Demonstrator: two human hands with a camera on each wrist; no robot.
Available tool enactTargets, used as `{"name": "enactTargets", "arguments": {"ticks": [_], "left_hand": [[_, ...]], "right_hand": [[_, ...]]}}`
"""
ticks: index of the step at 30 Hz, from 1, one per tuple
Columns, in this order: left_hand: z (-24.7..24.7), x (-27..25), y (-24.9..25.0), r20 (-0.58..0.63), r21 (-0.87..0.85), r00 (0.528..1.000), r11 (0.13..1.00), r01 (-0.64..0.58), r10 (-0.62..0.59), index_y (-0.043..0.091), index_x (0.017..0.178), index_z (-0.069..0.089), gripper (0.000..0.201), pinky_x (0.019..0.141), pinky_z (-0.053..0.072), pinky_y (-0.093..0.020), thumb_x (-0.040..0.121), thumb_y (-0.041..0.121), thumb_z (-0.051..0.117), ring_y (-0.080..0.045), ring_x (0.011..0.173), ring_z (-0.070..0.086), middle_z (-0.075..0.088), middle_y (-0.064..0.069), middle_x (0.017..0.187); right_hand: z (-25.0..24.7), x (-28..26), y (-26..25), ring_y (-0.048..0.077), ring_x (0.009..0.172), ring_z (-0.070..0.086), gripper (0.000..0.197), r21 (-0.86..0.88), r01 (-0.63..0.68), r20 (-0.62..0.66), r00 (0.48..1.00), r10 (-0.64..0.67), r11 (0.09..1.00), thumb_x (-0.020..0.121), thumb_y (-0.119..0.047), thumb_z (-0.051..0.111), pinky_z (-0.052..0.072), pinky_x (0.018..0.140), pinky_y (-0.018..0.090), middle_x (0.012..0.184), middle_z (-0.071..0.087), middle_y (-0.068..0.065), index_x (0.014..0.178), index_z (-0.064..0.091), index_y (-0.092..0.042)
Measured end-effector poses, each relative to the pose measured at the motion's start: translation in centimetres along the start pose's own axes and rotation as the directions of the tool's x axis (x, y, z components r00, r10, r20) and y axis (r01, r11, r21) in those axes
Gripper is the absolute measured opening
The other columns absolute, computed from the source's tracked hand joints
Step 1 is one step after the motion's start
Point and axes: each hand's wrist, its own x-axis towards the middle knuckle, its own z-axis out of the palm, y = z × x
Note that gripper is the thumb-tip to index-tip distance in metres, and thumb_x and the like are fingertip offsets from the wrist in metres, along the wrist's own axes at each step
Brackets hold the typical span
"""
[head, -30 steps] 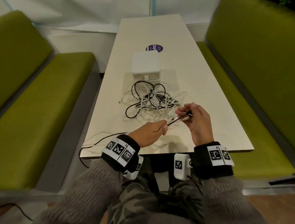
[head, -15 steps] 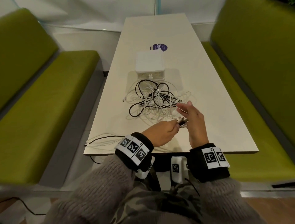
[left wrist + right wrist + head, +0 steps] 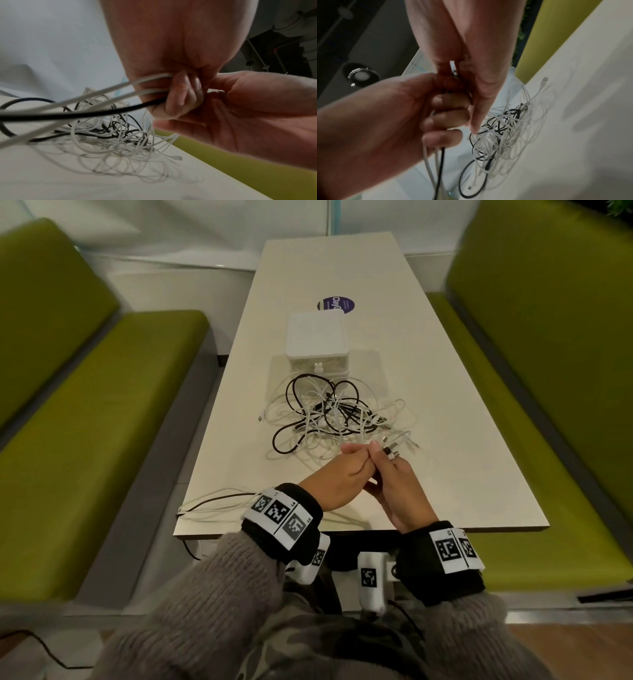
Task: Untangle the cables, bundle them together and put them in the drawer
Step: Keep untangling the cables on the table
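Over worktop near edge | both hands pressed together, gripping cable ends | tangle just beyond | box behind, closed

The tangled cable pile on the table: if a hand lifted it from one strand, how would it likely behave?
The tangled cable pile would probably sag and trail; its thin strands lie in loose, limp loops. It likely rises as one clump, since black and white cables interlace. It looks light, and the loose plug ends may snag.
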Motion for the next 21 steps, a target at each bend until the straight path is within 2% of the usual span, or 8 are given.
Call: {"name": "enactTargets", "arguments": {"ticks": [3,7,10,12,15,16,19,21], "left_hand": [[-0.1,-0.4,0.0,0.034,0.038,0.999,0.999,0.005,-0.007,0.012,0.094,0.048,0.023,0.081,0.041,-0.029,0.102,0.019,0.028,-0.017,0.085,0.05,0.049,0.002,0.084],[0.3,-1.0,-0.6,0.058,0.106,0.998,0.994,-0.011,0.005,0.004,0.097,0.053,0.033,0.07,0.033,-0.024,0.102,0.026,0.029,-0.002,0.068,0.043,0.045,0.01,0.076],[0.8,-0.9,-0.8,-0.001,0.074,0.999,0.997,-0.032,0.032,0.007,0.088,0.049,0.031,0.066,0.034,-0.024,0.102,0.026,0.03,-0.003,0.063,0.041,0.042,0.009,0.069],[1.1,-0.8,-0.5,-0.022,0.049,0.999,0.998,-0.045,0.046,0.011,0.085,0.046,0.028,0.065,0.034,-0.023,0.102,0.026,0.03,-0.005,0.063,0.041,0.042,0.007,0.068],[1.3,-0.7,0.0,-0.024,0.019,0.998,0.998,-0.053,0.054,0.02,0.087,0.045,0.022,0.065,0.033,-0.021,0.102,0.024,0.03,-0.002,0.064,0.042,0.044,0.009,0.069],[1.3,-0.7,0.1,-0.011,0.029,0.998,0.998,-0.057,0.057,0.02,0.088,0.044,0.021,0.067,0.033,-0.023,0.102,0.024,0.03,-0.003,0.064,0.042,0.044,0.01,0.069],[1.5,-0.6,0.3,0.042,0.097,0.998,0.993,-0.06,0.056,0.02,0.09,0.045,0.021,0.07,0.034,-0.029,0.102,0.027,0.029,-0.017,0.07,0.047,0.045,0.006,0.07],[1.5,-0.4,-0.1,0.091,0.151,0.996,0.988,-0.04,0.027,0.017,0.097,0.05,0.026,0.072,0.038,-0.032,0.102,0.03,0.028,-0.022,0.075,0.047,0.047,0.001,0.075]], "right_hand": [[0.4,0.2,0.4,0.019,0.098,0.069,0.047,-0.089,0.056,-0.118,0.991,-0.066,0.994,0.103,-0.032,0.034,0.055,0.079,0.027,0.101,0.073,0.013,0.098,0.071,-0.004],[0.4,0.5,-0.1,0.026,0.075,0.069,0.055,0.059,0.121,-0.307,0.947,-0.097,0.991,0.104,-0.03,0.032,0.055,0.071,0.034,0.077,0.073,0.014,0.06,0.061,-0.016],[0.2,0.6,-0.7,0.025,0.085,0.07,0.041,0.205,0.133,-0.255,0.964,-0.078,0.97,0.104,-0.033,0.031,0.053,0.076,0.031,0.084,0.073,0.015,0.07,0.045,-0.015],[0.1,0.5,-0.6,0.022,0.1,0.068,0.043,0.233,0.133,-0.2,0.976,-0.087,0.963,0.103,-0.036,0.029,0.052,0.084,0.033,0.098,0.072,0.016,0.073,0.053,-0.016],[0.3,0.0,0.1,0.018,0.094,0.068,0.048,0.183,0.146,-0.177,0.978,-0.114,0.972,0.103,-0.036,0.029,0.051,0.073,0.032,0.106,0.071,0.013,0.07,0.06,-0.02],[0.2,-0.1,0.2,0.018,0.091,0.069,0.048,0.201,0.153,-0.195,0.974,-0.114,0.968,0.103,-0.034,0.03,0.052,0.072,0.03,0.103,0.072,0.013,0.068,0.059,-0.02],[-0.4,-0.1,-0.3,0.021,0.094,0.07,0.039,0.399,0.155,-0.236,0.97,-0.062,0.904,0.104,-0.028,0.03,0.054,0.09,0.037,0.086,0.073,0.011,0.074,0.048,-0.011],[-1.0,-0.1,-0.9,0.02,0.074,0.069,0.037,0.572,0.179,-0.282,0.959,-0.013,0.8,0.105,-0.026,0.03,0.056,0.088,0.039,0.064,0.063,0.005,0.075,0.045,-0.01]]}}
